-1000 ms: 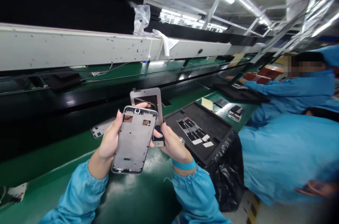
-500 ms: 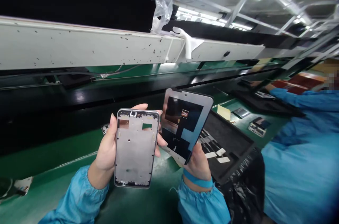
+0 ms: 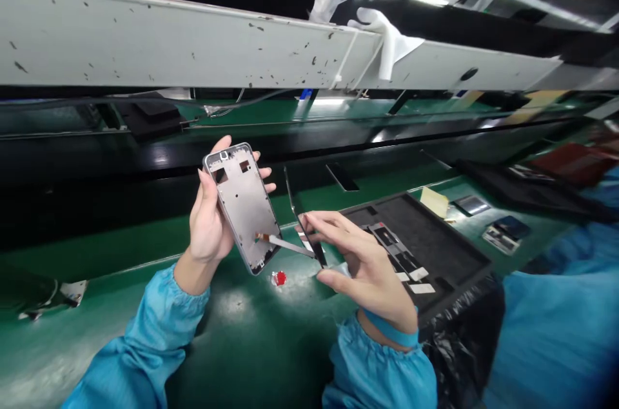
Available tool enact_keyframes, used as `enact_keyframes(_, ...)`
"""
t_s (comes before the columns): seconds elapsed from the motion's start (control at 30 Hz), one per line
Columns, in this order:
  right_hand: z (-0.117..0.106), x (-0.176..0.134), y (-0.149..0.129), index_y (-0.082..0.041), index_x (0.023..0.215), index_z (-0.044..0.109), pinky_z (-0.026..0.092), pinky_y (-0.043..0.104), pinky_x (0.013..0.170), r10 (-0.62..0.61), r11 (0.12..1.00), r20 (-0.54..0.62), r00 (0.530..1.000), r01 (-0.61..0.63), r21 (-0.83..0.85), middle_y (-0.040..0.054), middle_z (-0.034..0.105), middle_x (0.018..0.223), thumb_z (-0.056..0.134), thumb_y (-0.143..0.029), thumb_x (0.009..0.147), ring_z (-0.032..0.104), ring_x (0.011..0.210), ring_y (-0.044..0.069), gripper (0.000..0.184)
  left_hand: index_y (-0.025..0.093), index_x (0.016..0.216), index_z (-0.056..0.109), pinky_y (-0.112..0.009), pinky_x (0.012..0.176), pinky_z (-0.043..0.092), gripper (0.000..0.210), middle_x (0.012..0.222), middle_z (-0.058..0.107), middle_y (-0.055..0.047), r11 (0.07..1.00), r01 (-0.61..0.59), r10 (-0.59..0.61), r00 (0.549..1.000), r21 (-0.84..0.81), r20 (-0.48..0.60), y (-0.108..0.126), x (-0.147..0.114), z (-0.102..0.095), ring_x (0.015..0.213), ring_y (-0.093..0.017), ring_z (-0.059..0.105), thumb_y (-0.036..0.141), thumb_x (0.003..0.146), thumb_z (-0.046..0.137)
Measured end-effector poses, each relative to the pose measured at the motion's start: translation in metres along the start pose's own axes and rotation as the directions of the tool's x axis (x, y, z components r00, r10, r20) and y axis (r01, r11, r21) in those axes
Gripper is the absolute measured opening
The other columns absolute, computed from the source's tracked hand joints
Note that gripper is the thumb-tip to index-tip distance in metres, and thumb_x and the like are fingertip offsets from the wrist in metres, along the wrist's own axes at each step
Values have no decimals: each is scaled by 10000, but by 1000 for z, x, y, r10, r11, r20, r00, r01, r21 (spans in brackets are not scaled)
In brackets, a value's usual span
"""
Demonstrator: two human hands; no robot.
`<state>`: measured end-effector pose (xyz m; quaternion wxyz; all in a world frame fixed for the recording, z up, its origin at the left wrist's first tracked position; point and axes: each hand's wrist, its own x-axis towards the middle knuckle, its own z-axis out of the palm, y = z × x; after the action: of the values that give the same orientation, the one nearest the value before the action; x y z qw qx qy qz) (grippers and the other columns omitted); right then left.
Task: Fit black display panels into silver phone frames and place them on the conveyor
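My left hand [image 3: 210, 219] is closed round the edges of a grey metal phone frame [image 3: 249, 209], which is tilted with its inner side up. In my right hand [image 3: 360, 254] is a thin phone screen [image 3: 304, 219], seen nearly edge-on and gripped by its lower edge. A flat ribbon cable [image 3: 290, 246] runs from the screen to the frame, its brown tip lying at the slot near the frame's lower end. Whether the tip passes through the slot, I cannot tell. Below the frame, a small red sticker [image 3: 279, 278] lies on the green bench [image 3: 251, 338].
Right of my hands, a black tray [image 3: 449, 241] holds several phone parts. Behind the screen lies a dark phone panel [image 3: 342, 177]. Yellow paper [image 3: 434, 201] and other phone parts [image 3: 505, 233] are farther right, near a co-worker's blue sleeve [image 3: 556, 306]. A white glove [image 3: 389, 41] hangs over the beam.
The screen has turned from flat-facing to nearly edge-on, bringing its ribbon cable to the frame. The frame has tilted, and my left fingers no longer reach the screen. The view has shifted.
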<state>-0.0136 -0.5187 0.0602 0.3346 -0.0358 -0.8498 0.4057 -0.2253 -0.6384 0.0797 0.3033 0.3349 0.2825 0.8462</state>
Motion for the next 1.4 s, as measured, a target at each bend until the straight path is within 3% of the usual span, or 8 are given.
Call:
enact_keyframes(0.17, 0, 2, -3, -401, 1510, 670, 640, 525, 1020, -38, 995, 16, 999, 39, -87, 117, 734, 1363, 813, -513, 955, 716, 1245, 329, 584, 394, 1418, 633, -494, 1041, 631, 481, 1362, 744, -43, 993, -117, 117, 993, 9, 5, 6, 3, -4, 1189, -262, 765, 686, 1041, 568)
enact_keyframes(0.4, 2, 4, -5, -384, 1472, 707, 639, 507, 1040, -42, 994, 22, 999, 44, -104, 112, 744, 1340, 841, -484, 937, 728, 1239, 323, 560, 414, 1385, 628, -562, 1073, 611, 473, 1396, 715, -49, 986, -143, 140, 989, 80, 41, 13, 7, -12, 1243, -318, 749, 692, 1001, 633)
enact_keyframes(0.57, 12, 8, -5, -382, 1460, 717, 634, 503, 1046, -28, 993, 3, 1000, 28, -118, 101, 736, 1329, 850, -499, 926, 724, 1222, 312, 563, 378, 1345, 633, -495, 1013, 658, 411, 1353, 727, -52, 975, -202, 189, 973, 94, 134, 9, 9, -17, 1163, -275, 781, 616, 1012, 675)
enact_keyframes(0.8, 38, 14, 7, -384, 1585, 592, 640, 505, 1001, -18, 996, -111, 994, 28, 90, 119, 667, 1376, 785, -577, 961, 713, 1213, 313, 681, 298, 1265, 631, -348, 819, 690, 481, 1238, 756, -75, 934, -283, 245, 951, 217, 186, 6, 18, -22, 985, -230, 807, 598, 929, 798)
enact_keyframes(1.03, 27, 15, 10, -377, 1524, 662, 626, 511, 1021, 1, 995, -29, 1000, 2, 100, 106, 701, 1316, 817, -523, 951, 698, 1166, 296, 612, 327, 1264, 660, -488, 898, 693, 436, 1242, 770, -75, 931, -293, 260, 951, 218, 164, 16, 24, -31, 996, -293, 825, 618, 954, 755)
enact_keyframes(1.17, 41, 22, 10, -376, 1563, 621, 638, 460, 984, -3, 992, -57, 998, 10, 127, 97, 674, 1326, 821, -540, 944, 696, 1130, 267, 671, 305, 1265, 655, -344, 808, 692, 438, 1233, 771, -79, 914, -311, 264, 943, 259, 201, 11, 21, -28, 999, -234, 795, 582, 949, 781)
enact_keyframes(1.27, 56, 26, 13, -354, 1596, 584, 651, 409, 930, 59, 987, -132, 990, -38, 157, 97, 632, 1306, 782, -614, 950, 689, 1125, 250, 723, 292, 1256, 656, -211, 603, 616, 438, 1212, 745, -75, 903, -294, 224, 944, 312, 240, 2, 21, -26, 830, -160, 759, 563, 942, 797)
enact_keyframes(1.4, 63, 29, 18, -329, 1613, 565, 660, 383, 906, 49, 983, -162, 986, -18, 185, 97, 600, 1265, 775, -631, 949, 686, 1112, 235, 759, 293, 1257, 677, -172, 467, 513, 436, 1125, 700, -46, 859, -377, 286, 914, 345, 287, -11, 25, -28, 590, -72, 638, 510, 916, 841)
